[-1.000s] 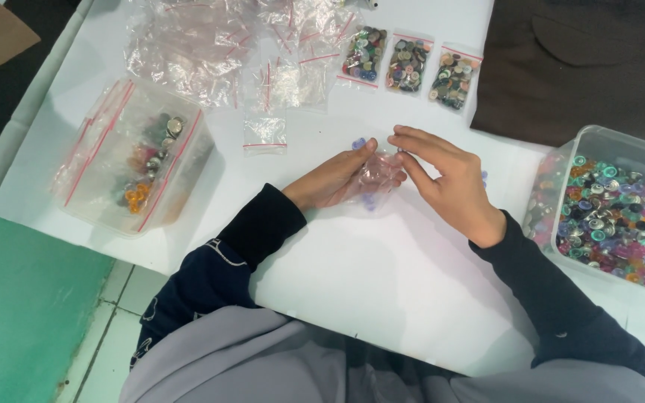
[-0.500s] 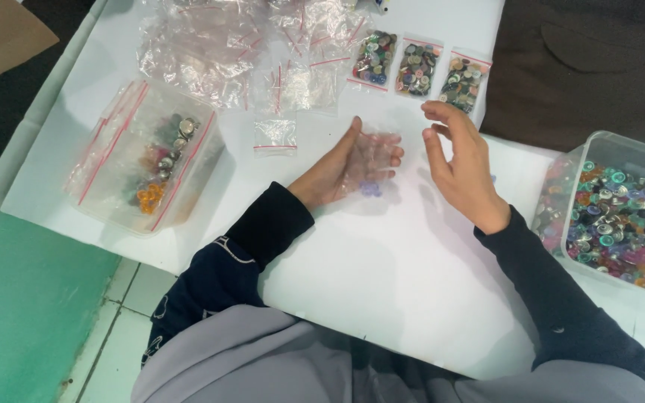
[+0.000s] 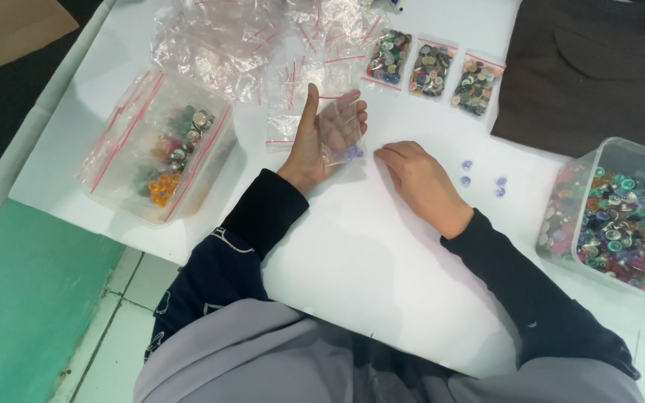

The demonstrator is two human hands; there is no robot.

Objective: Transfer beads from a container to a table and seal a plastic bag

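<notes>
My left hand (image 3: 321,138) lies palm up on the white table (image 3: 352,254), with a small clear zip bag (image 3: 341,133) resting across its fingers; a few purple buttons sit at the bag's bottom. My right hand (image 3: 419,179) rests on the table just right of the bag, fingers curled down, fingertips touching the tabletop; I cannot tell whether it holds anything. Several loose purple buttons (image 3: 466,166) lie on the table to the right of that hand.
Three filled button bags (image 3: 431,71) lie at the back. A heap of unfilled clear zip bags (image 3: 240,45) lies behind the left hand. A clear tub holding bags and buttons (image 3: 162,153) stands left. A tub of mixed buttons (image 3: 621,220) stands right, below a dark cloth (image 3: 599,67).
My hands have separated. The left hand turned palm up with the bag; the right hand dropped to the tabletop. Loose purple buttons now show on the table at the right.
</notes>
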